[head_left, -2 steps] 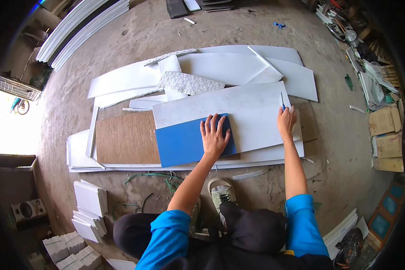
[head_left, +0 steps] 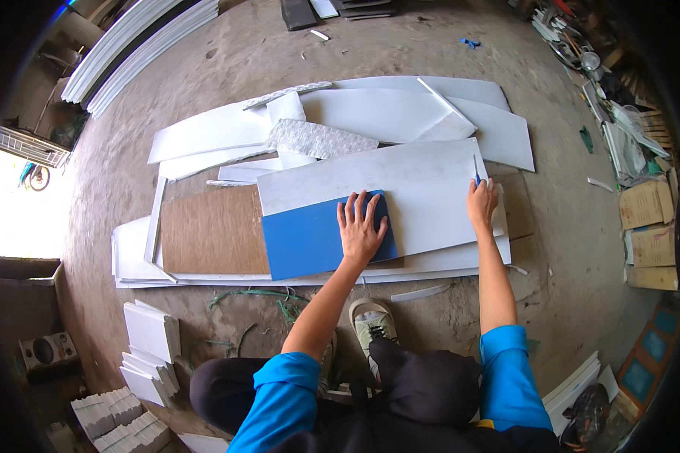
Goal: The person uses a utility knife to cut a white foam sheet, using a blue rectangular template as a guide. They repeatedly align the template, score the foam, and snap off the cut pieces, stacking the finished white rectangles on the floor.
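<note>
My left hand (head_left: 363,230) lies flat with spread fingers on a blue rectangular board (head_left: 302,241). That board rests on the lower left part of a white foam-like sheet (head_left: 431,189), which lies tilted over a brown wooden board (head_left: 213,230). Near the sheet's right end my right hand (head_left: 482,202) is closed round the blue handle of a slim tool with a thin blade, seemingly a utility knife (head_left: 477,171). Its tip points away from me, over the white sheet close to the right edge. My fingers hide most of the handle.
Beyond lie more white sheets (head_left: 211,136) and a bumpy white offcut (head_left: 321,139). Stacks of small white panels (head_left: 151,332) stand at the lower left. Cardboard boxes (head_left: 650,234) line the right side. Green string (head_left: 257,294) lies on the floor near my shoes (head_left: 372,321).
</note>
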`<action>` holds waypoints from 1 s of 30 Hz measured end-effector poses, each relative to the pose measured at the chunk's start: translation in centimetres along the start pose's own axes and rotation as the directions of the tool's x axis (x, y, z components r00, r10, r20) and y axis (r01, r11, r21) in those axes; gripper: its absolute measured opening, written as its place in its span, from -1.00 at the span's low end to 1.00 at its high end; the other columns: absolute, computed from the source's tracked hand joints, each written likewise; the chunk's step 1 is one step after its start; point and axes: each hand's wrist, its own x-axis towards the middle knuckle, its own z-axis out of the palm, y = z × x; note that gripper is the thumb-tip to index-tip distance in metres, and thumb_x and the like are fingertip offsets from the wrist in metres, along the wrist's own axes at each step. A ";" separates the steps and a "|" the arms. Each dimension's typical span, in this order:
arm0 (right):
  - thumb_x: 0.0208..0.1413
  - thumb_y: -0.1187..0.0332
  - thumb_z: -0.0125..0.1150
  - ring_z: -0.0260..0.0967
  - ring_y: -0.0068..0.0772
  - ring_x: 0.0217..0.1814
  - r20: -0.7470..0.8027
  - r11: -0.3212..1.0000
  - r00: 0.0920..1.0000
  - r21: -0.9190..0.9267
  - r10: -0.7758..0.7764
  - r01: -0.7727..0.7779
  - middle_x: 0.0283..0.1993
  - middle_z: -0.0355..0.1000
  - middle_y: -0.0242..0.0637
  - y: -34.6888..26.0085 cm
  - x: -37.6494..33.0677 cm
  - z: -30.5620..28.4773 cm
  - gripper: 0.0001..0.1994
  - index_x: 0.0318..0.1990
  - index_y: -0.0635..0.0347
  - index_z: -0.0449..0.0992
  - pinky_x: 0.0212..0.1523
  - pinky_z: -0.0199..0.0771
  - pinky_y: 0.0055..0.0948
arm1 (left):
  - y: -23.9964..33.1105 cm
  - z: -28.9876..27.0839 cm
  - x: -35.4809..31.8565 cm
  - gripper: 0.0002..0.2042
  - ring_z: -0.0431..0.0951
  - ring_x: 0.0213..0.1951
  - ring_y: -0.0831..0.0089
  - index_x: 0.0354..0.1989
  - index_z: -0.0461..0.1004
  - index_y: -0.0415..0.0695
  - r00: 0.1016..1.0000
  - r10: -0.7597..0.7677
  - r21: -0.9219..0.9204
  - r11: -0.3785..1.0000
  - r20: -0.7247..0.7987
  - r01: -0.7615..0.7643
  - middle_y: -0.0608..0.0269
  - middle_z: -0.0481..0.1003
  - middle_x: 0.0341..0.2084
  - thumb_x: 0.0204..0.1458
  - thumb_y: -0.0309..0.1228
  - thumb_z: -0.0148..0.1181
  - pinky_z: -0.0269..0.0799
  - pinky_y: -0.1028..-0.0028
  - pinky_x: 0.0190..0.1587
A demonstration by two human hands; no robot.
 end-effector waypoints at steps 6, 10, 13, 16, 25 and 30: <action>0.12 0.16 -0.10 0.20 0.07 0.00 0.107 0.998 0.994 0.061 -0.036 0.029 0.05 0.24 0.00 -2.2 0.4 0.2 -0.66 -0.22 0.31 0.39 -0.07 0.19 0.02 | -1.7 -1.3 -1.2 -0.51 0.01 0.20 0.23 0.10 0.20 0.07 0.997 -0.071 0.042 0.997 -0.013 0.071 0.19 0.14 0.10 -0.06 -0.19 0.06 -0.24 0.11 0.23; 0.14 0.13 -0.13 0.20 0.01 0.00 0.124 0.989 0.984 0.090 -0.130 0.119 0.03 0.25 0.00 -5.5 0.4 -0.4 -0.65 -0.18 0.26 0.39 -0.05 0.18 0.02 | -3.4 -2.2 -1.9 -0.51 -0.01 0.21 0.23 0.11 0.19 0.08 0.994 -0.112 0.080 0.990 -0.015 0.112 0.20 0.13 0.11 -0.05 -0.19 0.05 -0.25 0.12 0.24; 0.14 0.09 -0.14 0.17 0.02 0.05 0.002 0.980 0.988 0.128 -0.155 0.153 0.07 0.23 -0.04 -7.8 0.0 -2.7 -0.65 -0.15 0.17 0.40 -0.06 0.20 0.03 | -4.0 -2.5 -2.0 -0.51 -0.01 0.21 0.24 0.10 0.19 0.08 0.991 -0.131 0.087 0.987 -0.038 0.134 0.21 0.12 0.11 -0.05 -0.18 0.05 -0.25 0.12 0.24; 0.13 0.01 -0.11 0.31 0.02 -0.15 0.387 0.862 0.915 0.498 -0.119 -0.099 -0.17 0.36 -0.02 -10.2 -2.2 -5.5 -0.61 -0.14 0.15 0.37 -0.20 0.30 -0.09 | -4.2 -2.8 -2.2 -0.51 -0.02 0.21 0.24 0.10 0.19 0.06 0.989 -0.143 0.091 0.985 -0.039 0.146 0.20 0.13 0.10 -0.07 -0.19 0.06 -0.25 0.11 0.24; 0.17 0.24 -0.09 0.27 -0.57 -0.66 0.762 0.446 0.530 0.647 -0.372 -0.618 -0.59 0.25 -0.36 -12.2 -9.3 -5.4 -0.72 0.00 0.10 0.23 -0.63 0.35 -0.52 | -3.7 -2.6 -1.9 -0.51 0.01 0.19 0.24 0.08 0.22 0.05 0.988 -0.141 0.033 0.989 -0.062 0.144 0.20 0.14 0.08 -0.09 -0.21 0.10 -0.24 0.11 0.23; 0.15 0.09 -0.09 0.25 -0.54 -0.74 0.761 0.612 0.604 0.600 -0.237 -0.515 -0.72 0.22 -0.35 -14.2 -9.6 -7.3 -0.67 -0.28 0.21 0.33 -0.70 0.33 -0.49 | -3.9 -3.0 -2.0 -0.52 0.02 0.19 0.24 0.07 0.23 0.05 0.987 -0.145 0.024 0.989 -0.064 0.147 0.21 0.15 0.07 -0.10 -0.22 0.11 -0.22 0.10 0.23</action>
